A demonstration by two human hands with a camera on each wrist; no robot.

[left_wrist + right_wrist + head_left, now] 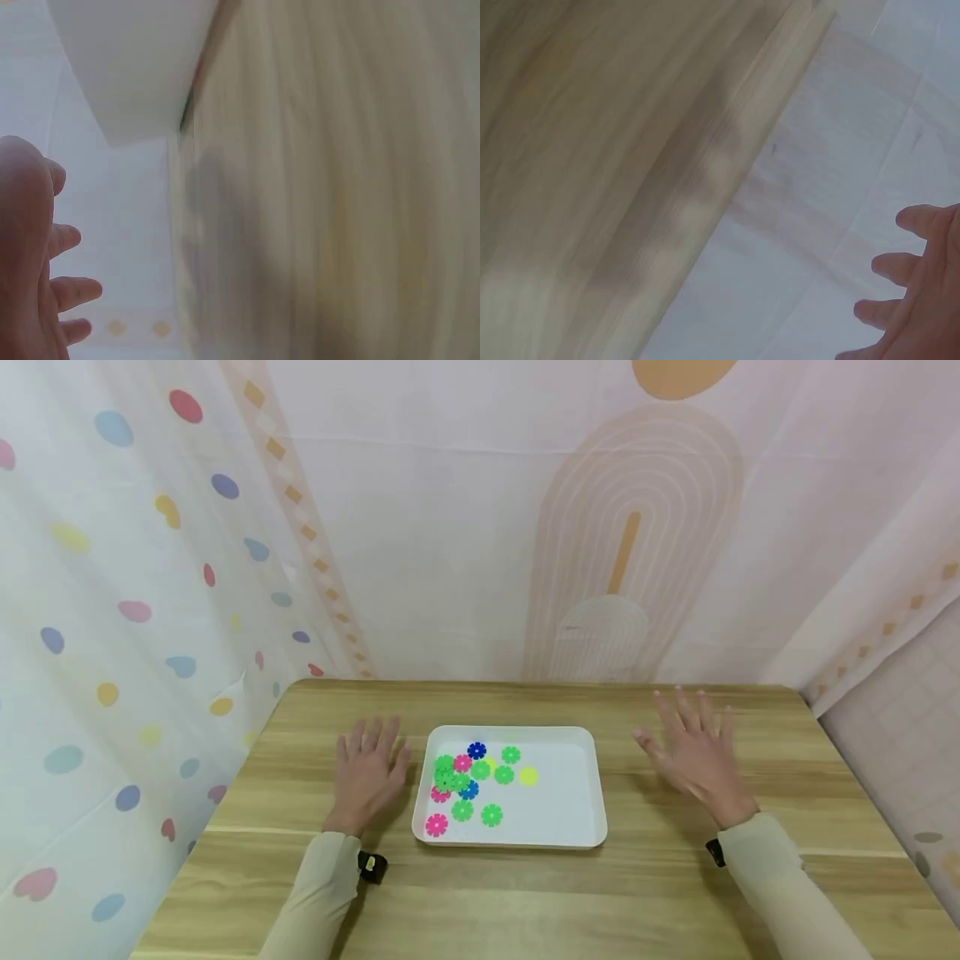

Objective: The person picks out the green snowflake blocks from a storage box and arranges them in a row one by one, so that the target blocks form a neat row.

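One wooden table (675, 893) stands before pale patterned curtains (135, 568).

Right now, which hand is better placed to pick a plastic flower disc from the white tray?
Probably the left hand: it lies beside the white tray edge nearest the discs; the right hand sits farther off.

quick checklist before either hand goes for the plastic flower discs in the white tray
1. Left hand free: ok, fingers straight, flat on the wooden table left of the white rectangular tray.
2. Right hand free: ok, fingers spread, holding nothing, right of the tray.
3. Tray fully on the table: ok, lying flat between the hands.
4. Discs reachable: ok, green, pink, blue and yellow plastic flower discs lie in the tray's left half.
5. Discs separate: not ok, several overlap in a cluster.
6. Discs interlocked: cannot tell.
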